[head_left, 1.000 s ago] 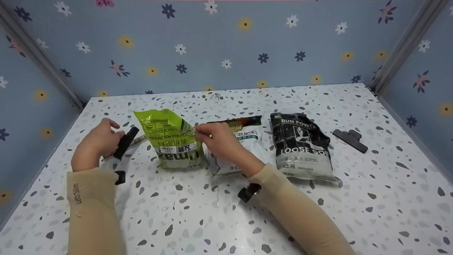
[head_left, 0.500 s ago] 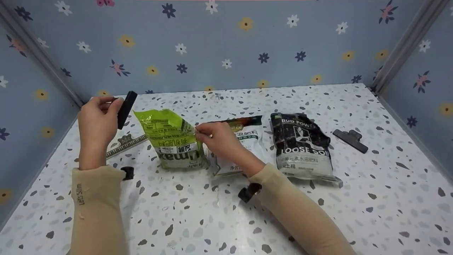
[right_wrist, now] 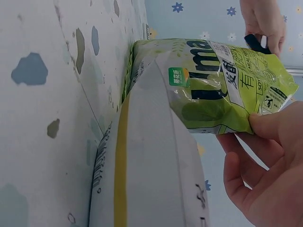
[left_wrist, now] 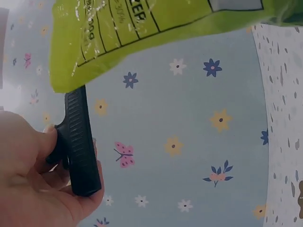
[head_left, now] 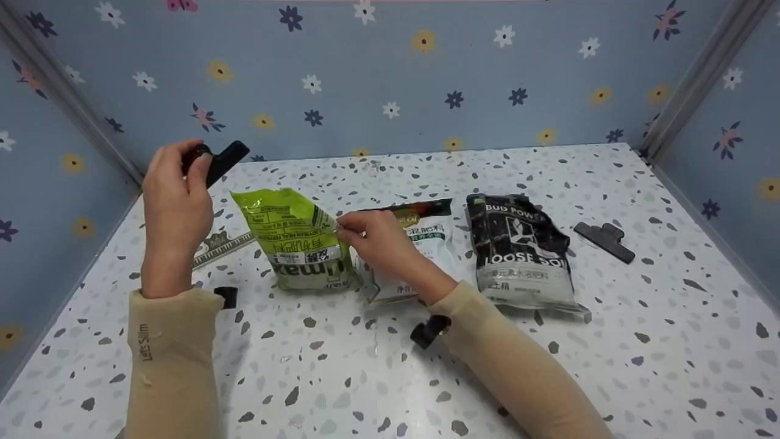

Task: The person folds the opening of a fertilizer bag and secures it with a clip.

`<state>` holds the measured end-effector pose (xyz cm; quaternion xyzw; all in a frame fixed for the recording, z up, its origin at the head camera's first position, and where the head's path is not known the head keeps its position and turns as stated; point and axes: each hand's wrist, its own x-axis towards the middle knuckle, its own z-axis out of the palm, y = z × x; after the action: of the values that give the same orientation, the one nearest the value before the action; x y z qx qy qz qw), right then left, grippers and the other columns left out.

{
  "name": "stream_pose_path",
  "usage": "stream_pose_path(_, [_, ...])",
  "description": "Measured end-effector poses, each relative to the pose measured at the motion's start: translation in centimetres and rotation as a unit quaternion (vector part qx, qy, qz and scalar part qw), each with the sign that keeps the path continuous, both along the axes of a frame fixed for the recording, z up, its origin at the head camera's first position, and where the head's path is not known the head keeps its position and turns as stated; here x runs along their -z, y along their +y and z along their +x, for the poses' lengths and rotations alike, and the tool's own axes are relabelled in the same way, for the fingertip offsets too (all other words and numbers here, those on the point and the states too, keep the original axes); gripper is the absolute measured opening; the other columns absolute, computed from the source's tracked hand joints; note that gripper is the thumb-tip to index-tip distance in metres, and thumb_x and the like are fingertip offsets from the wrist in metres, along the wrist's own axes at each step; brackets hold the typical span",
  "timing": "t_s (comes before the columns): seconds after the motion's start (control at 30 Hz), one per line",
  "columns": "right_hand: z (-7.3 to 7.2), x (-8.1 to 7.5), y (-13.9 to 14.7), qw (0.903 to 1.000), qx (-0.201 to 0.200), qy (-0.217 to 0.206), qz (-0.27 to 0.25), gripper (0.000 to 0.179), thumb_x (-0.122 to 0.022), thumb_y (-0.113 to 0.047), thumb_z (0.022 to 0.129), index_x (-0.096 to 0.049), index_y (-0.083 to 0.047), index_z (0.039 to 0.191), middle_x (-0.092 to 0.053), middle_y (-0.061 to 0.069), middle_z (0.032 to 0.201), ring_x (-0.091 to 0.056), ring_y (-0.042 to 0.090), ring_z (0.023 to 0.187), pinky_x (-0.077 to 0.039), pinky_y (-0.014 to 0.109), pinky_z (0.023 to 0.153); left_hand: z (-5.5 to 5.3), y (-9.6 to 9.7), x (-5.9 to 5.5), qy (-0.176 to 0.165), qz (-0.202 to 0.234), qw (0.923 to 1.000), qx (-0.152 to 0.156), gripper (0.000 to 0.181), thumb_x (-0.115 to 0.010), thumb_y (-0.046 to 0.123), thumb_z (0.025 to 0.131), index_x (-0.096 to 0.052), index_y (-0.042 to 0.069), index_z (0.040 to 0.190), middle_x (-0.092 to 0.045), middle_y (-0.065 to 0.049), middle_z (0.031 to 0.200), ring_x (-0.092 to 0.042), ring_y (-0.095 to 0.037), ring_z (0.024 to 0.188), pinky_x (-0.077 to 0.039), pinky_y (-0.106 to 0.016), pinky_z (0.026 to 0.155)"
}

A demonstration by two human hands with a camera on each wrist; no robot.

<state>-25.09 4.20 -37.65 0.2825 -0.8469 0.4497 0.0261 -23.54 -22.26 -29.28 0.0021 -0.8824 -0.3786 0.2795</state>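
Observation:
My left hand (head_left: pixel 178 207) is raised at the left and holds a black bag clip (head_left: pixel 226 163) by its handle, thumb on one side and fingers on the other. In the left wrist view the clip's long ribbed bar (left_wrist: pixel 81 146) stands close below the top edge of the green bag. That green fertilizer bag (head_left: pixel 304 244) stands upright on the table, its top edge loose and flared. My right hand (head_left: pixel 390 250) pinches the bag's right edge near the top between thumb and fingers, as the right wrist view (right_wrist: pixel 270 156) also shows.
A white bag (head_left: pixel 436 262) lies behind my right hand, partly hidden by it. Right of it lies a black and white bag (head_left: pixel 521 250), then a dark grey clip (head_left: pixel 604 241). A gold-coloured clip (head_left: pixel 222 249) with ruler-like marks lies left of the green bag.
My left hand has lifted the black clip up off the table beside the gold-coloured one and turned it toward the green bag's top. My right hand has stayed at the bag's edge.

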Motion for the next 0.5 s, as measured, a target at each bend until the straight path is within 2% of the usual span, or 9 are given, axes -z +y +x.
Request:
stream_pose_path(0.07, [0.0, -0.1, 0.0, 1.0000, 0.001, -0.002, -0.001, 0.018, -0.064, -0.010, 0.099, -0.075, -0.009, 0.113, -0.075, 0.002, 0.103, -0.069, 0.007, 0.089, -0.054, 0.021, 0.078, 0.3, 0.6, -0.3, 0.019, 0.009, 0.9997, 0.015, 0.040, -0.053, 0.030, 0.105, -0.057, 0.006, 0.137, -0.059, -0.012, 0.125, -0.055, -0.021, 0.109, -0.043, -0.029, 0.089])
stream_pose_path(0.17, [0.1, -0.1, 0.0, 1.0000, 0.001, -0.004, -0.002, 0.018, -0.064, -0.010, 0.099, -0.075, -0.009, 0.113, -0.075, 0.002, 0.103, -0.069, 0.007, 0.088, -0.054, 0.021, 0.077, 0.6, 1.4, -0.5, 0.031, 0.070, 0.9960, 0.045, 0.037, -0.065, 0.030, 0.098, -0.065, 0.010, 0.129, -0.065, -0.007, 0.117, -0.058, -0.016, 0.099, -0.043, -0.023, 0.081])
stream_pose_path(0.23, [0.1, -0.1, 0.1, 1.0000, 0.001, -0.004, -0.004, 0.018, -0.064, -0.010, 0.098, -0.075, -0.009, 0.112, -0.075, 0.002, 0.102, -0.069, 0.007, 0.087, -0.054, 0.021, 0.077, 0.8, 1.9, -0.7, 0.032, 0.121, 0.9895, 0.073, 0.033, -0.071, 0.026, 0.095, -0.070, 0.011, 0.124, -0.068, -0.005, 0.113, -0.059, -0.015, 0.093, -0.044, -0.022, 0.078])
stream_pose_path(0.33, [0.0, -0.1, 0.1, 1.0000, 0.001, -0.002, -0.004, 0.017, -0.064, -0.009, 0.098, -0.075, -0.009, 0.112, -0.075, 0.002, 0.102, -0.069, 0.007, 0.087, -0.054, 0.021, 0.077, 1.0, 2.6, -0.9, 0.020, 0.181, 0.9754, 0.124, 0.027, -0.074, 0.017, 0.092, -0.072, 0.009, 0.118, -0.069, -0.004, 0.111, -0.061, -0.017, 0.093, -0.046, -0.023, 0.078])
stream_pose_path(0.4, [0.0, -0.1, 0.0, 1.0000, 0.002, 0.001, -0.001, 0.017, -0.064, -0.010, 0.098, -0.075, -0.009, 0.111, -0.075, 0.002, 0.102, -0.069, 0.008, 0.088, -0.054, 0.020, 0.078, 1.1, 3.1, -1.0, 0.025, 0.182, 0.9726, 0.142, 0.025, -0.074, 0.014, 0.091, -0.072, 0.008, 0.115, -0.070, -0.004, 0.109, -0.062, -0.017, 0.095, -0.044, -0.024, 0.083])
stream_pose_path(0.5, [0.0, -0.1, -0.1, 1.0000, 0.000, 0.003, 0.005, 0.016, -0.064, -0.010, 0.098, -0.075, -0.010, 0.110, -0.075, 0.002, 0.102, -0.070, 0.008, 0.090, -0.053, 0.021, 0.079, 1.5, 3.6, -1.2, 0.043, 0.152, 0.9772, 0.142, 0.023, -0.075, 0.012, 0.090, -0.073, 0.008, 0.113, -0.072, -0.003, 0.106, -0.063, -0.014, 0.098, -0.040, -0.026, 0.089])
